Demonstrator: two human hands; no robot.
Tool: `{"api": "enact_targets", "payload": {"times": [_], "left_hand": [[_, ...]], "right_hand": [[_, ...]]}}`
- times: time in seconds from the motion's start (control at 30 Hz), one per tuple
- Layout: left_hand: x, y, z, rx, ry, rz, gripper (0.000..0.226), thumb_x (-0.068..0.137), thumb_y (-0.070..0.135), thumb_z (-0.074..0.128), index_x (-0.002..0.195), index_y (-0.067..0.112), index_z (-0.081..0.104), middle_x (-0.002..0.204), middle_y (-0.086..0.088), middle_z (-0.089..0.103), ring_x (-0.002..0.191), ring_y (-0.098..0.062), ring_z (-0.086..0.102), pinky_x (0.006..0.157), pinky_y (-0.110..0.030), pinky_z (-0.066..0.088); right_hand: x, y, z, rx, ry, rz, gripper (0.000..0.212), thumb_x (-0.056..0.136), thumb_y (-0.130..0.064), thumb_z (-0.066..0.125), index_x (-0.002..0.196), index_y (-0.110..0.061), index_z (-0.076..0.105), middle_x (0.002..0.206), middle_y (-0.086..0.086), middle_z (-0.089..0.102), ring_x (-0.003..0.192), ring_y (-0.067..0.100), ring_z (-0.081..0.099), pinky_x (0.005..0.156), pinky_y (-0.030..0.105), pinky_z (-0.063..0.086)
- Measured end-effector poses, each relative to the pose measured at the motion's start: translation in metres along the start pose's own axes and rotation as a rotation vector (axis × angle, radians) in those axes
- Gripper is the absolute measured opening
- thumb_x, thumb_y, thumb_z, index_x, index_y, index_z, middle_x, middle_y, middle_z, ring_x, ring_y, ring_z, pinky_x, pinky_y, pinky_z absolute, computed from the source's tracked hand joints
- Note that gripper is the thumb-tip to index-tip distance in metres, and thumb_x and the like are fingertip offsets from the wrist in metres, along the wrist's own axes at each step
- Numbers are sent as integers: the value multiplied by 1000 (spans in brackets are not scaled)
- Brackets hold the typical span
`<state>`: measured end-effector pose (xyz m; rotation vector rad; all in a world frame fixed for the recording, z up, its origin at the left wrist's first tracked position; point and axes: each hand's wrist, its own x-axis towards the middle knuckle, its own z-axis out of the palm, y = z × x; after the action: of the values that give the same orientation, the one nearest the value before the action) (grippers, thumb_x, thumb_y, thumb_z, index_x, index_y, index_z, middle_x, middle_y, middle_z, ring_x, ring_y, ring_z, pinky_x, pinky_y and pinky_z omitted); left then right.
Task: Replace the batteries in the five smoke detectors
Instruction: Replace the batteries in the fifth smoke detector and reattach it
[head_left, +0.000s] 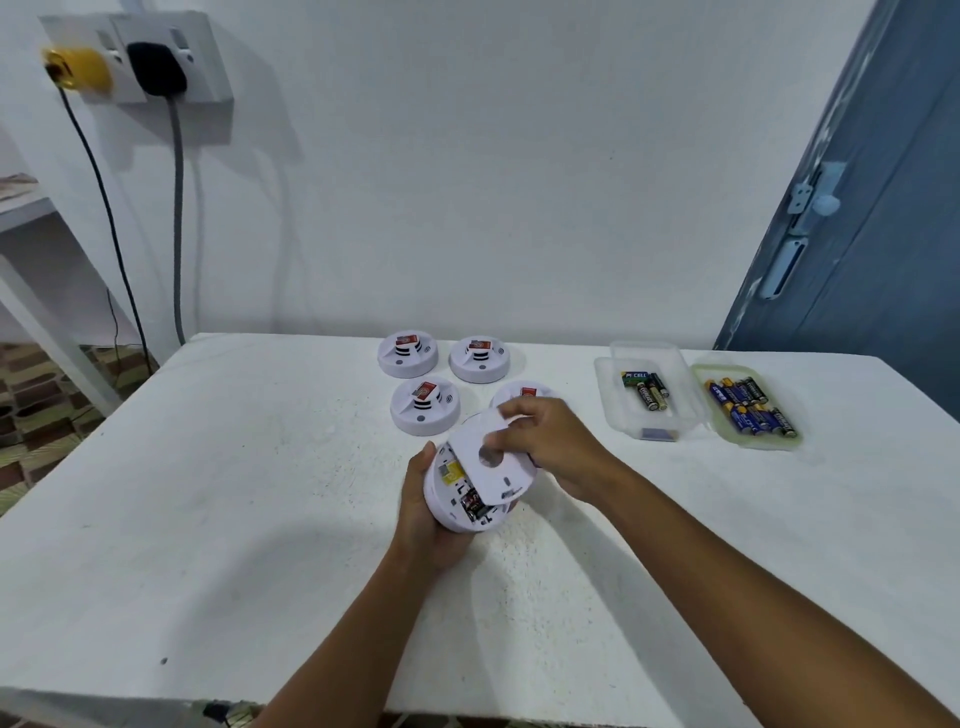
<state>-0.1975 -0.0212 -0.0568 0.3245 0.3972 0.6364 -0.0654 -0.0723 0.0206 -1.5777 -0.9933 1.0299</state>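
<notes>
Head view looks down on a white worktop (208, 493). Left hand (423, 512) cups the open smoke detector (457, 493) from below, its fingers curled round the body, just above the worktop. Right hand (550, 447) pinches the round back cover (488, 462), tilted up off the detector so the batteries inside (475, 504) show. Four closed detectors (423, 405) sit behind them. To the right stand a clear container (649, 389) and a green-rimmed lid (748, 405), both holding loose batteries.
</notes>
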Motion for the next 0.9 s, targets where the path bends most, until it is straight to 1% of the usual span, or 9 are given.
{"api": "enact_targets", "payload": {"times": [0.07, 0.2, 0.3, 0.4, 0.47, 0.57, 0.63, 0.77, 0.9], "left_hand": [[0, 1, 2, -41, 22, 0, 57, 76, 48, 46, 116, 10, 60, 103, -19, 69, 103, -32, 53, 95, -43, 37], [1, 3, 5, -10, 110, -5, 52, 89, 52, 39, 112, 9, 58, 101, -19, 68, 98, -32, 54, 96, -45, 37], [4, 2, 2, 30, 190, 43, 45, 93, 49, 43, 101, 9, 61, 103, -15, 64, 97, -32, 58, 99, -48, 41], [1, 6, 2, 9, 105, 6, 56, 87, 51, 43, 120, 8, 57, 122, -20, 59, 107, -34, 53, 101, -48, 36], [1, 9, 1, -1, 49, -6, 66, 76, 48, 53, 128, 8, 57, 128, -19, 57, 108, -33, 52, 101, -47, 35], [1, 7, -3, -7, 10, 6, 63, 75, 48, 53, 116, 4, 67, 123, -22, 61, 106, -35, 54, 99, -44, 36], [2, 8, -7, 17, 3, 15, 64, 79, 52, 48, 116, 4, 68, 124, -23, 60, 106, -35, 53, 94, -45, 37], [3, 8, -8, 7, 0, 17, 64, 78, 53, 47, 121, 7, 61, 120, -22, 63, 102, -38, 57, 93, -49, 39], [4, 7, -11, -15, 47, 27, 57, 83, 53, 46, 113, 9, 63, 108, -22, 69, 107, -39, 56, 91, -53, 44]], "right_hand": [[-1, -2, -3, 188, 24, 63, 38, 77, 4, 72, 108, -15, 62, 83, 12, 70, 77, 24, 66, 77, 40, 53], [-4, 0, -5, 453, 41, 176, 17, 79, 5, 66, 83, -11, 61, 85, 15, 68, 72, 26, 67, 75, 38, 52], [-7, 3, -7, 568, 92, 259, 7, 82, -5, 63, 80, -11, 63, 72, 7, 63, 57, 17, 55, 55, 27, 43], [-9, 10, -4, 694, 143, 328, 11, 83, -3, 64, 77, -10, 58, 56, 2, 51, 46, 11, 39, 39, 20, 29], [-11, 16, 1, 723, 154, 328, 14, 83, 4, 63, 77, -8, 56, 57, 4, 50, 43, 10, 42, 35, 18, 33], [-14, 21, 9, 646, 168, 284, 27, 81, 11, 63, 98, -10, 58, 70, 14, 62, 49, 17, 58, 46, 25, 53], [-15, 22, 14, 517, 183, 224, 40, 82, 12, 62, 110, -16, 57, 73, 17, 64, 52, 22, 62, 53, 30, 57], [-12, 26, 20, 140, 205, 119, 32, 81, 2, 68, 108, -8, 55, 68, 11, 63, 57, 22, 63, 52, 30, 53], [-7, 32, 22, -246, 227, 65, 36, 73, -19, 80, 100, -13, 57, 87, 0, 56, 80, 15, 55, 62, 22, 42]]}}
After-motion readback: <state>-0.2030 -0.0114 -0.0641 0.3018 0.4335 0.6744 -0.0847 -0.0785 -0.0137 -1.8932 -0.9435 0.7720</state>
